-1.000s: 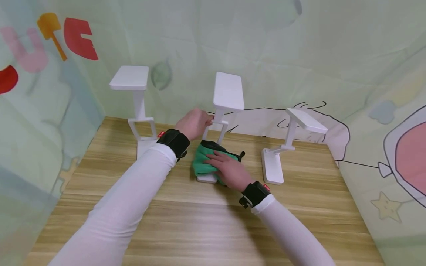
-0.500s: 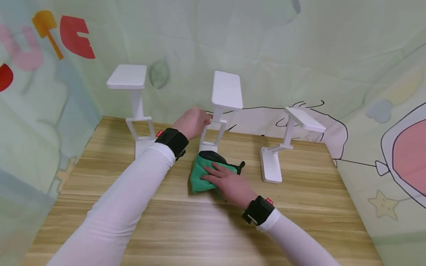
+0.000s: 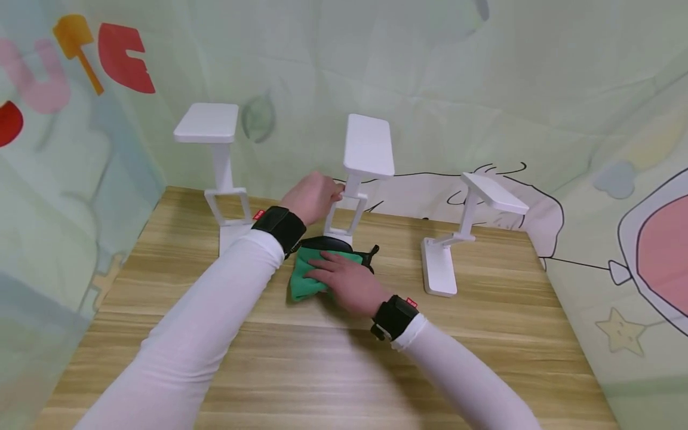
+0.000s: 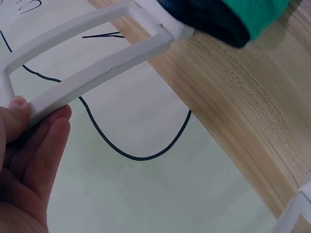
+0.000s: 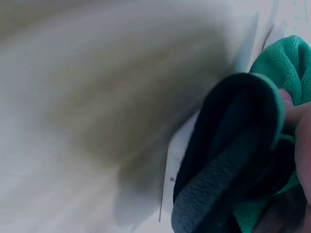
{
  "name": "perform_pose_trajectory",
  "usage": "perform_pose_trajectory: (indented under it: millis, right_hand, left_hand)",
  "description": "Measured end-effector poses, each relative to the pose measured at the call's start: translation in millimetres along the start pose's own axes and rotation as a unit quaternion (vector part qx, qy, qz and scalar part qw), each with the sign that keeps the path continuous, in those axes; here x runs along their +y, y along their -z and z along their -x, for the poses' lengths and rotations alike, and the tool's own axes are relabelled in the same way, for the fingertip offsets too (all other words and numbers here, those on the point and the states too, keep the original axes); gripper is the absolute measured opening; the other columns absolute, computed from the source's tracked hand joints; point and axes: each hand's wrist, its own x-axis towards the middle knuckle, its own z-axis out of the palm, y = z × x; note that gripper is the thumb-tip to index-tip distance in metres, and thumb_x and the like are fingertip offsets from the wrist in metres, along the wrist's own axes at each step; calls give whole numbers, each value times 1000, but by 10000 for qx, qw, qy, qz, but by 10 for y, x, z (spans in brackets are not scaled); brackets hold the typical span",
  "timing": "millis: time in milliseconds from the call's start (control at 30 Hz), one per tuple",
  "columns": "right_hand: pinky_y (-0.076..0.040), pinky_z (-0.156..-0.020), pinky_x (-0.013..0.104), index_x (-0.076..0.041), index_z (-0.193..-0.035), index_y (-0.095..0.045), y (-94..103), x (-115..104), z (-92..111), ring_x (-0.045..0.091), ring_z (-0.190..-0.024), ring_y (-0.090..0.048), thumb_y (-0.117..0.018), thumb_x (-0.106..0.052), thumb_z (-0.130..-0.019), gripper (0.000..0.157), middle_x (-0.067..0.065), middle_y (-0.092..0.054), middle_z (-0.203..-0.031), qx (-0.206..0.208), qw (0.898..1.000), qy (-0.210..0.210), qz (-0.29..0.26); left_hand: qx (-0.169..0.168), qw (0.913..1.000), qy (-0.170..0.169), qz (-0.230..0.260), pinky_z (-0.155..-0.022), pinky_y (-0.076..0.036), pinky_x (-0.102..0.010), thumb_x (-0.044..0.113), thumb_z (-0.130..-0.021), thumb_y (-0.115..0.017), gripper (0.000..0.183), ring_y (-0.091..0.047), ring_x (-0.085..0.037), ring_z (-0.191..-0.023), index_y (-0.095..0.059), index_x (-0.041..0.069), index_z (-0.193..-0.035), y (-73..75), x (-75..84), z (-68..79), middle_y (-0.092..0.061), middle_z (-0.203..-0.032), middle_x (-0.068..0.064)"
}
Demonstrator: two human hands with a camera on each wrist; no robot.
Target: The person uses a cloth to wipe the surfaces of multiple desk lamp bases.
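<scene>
Under right fingers (image 3: 321, 275), green cloth (image 3: 304, 287), long axis crosswise, tab (image 3: 371, 255) rightward.

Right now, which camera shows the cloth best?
The head view: most of the cloth shows, though the right hand covers part. The right wrist view shows its folds closely but cropped; the left wrist view, only a piece at the top.

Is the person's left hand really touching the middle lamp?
Touching. The left wrist view shows the left hand pinching the side bar of the middle lamp, its grip meeting it without a gap.
</scene>
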Motion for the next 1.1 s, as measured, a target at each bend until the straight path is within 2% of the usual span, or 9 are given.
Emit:
perform_pose_trajectory:
  millis: [233, 433, 600, 800, 933, 1100]
  right_hand:
    - [-38, -109, 44, -22, -137, -57, -51, 241, -64, 26, -139, -34, -57, 2, -90, 52, 1, -50, -145, 69, 9993, -290, -209]
    - [-34, -111, 45, -21, -136, -57, -59, 346, 25, 26, -138, -34, -55, 11, -84, 61, 2, -48, -147, 205, 9978, -300, -552]
    - [-35, -110, 47, -22, -137, -55, -31, 387, 164, 26, -139, -33, -59, 5, -89, 56, 1, -44, -150, 259, 9961, -483, -697]
    - [-38, -108, 48, -21, -138, -56, -3, 384, 351, 27, -140, -31, -60, -3, -94, 47, 2, -43, -152, 283, 9941, -773, -707]
    - [-43, -104, 48, -23, -138, -56, 12, 326, 475, 27, -139, -33, -61, -10, -96, 44, 1, -43, -152, 196, 9933, -995, -554]
    - [-50, -96, 47, -26, -140, -54, 31, 209, 562, 28, -137, -36, -68, -9, -92, 52, 1, -43, -152, 149, 9959, -855, -243]
  left_hand:
    - [-53, 10000, -27, 27, -68, -52, -32, 17, -103, -56, 20, -62, -17, -75, -71, 8, -112, -18, 22, -17, -71, -87, -6]
    - [-16, 10000, -55, -12, -68, -52, -32, 15, -102, -56, 17, -62, -18, -75, -71, 8, -107, -19, 40, -20, -71, -86, -7]
    - [50, 9999, -151, 11, -67, -52, -32, 14, -102, -57, 15, -61, -18, -73, -71, 8, -102, -13, 50, -27, -70, -84, -7]
    - [138, 9997, -196, 77, -64, -50, -32, 14, -102, -56, 16, -59, -17, -69, -70, 7, -101, -22, 44, -27, -68, -79, -6]
    - [151, 9995, -181, 231, -64, -50, -32, 14, -102, -57, 17, -59, -17, -70, -71, 7, -106, -33, 37, -22, -69, -81, -6]
    - [222, 9993, -109, 297, -65, -51, -32, 15, -101, -58, 18, -60, -16, -71, -72, 8, -112, -41, 1, -1, -71, -87, -6]
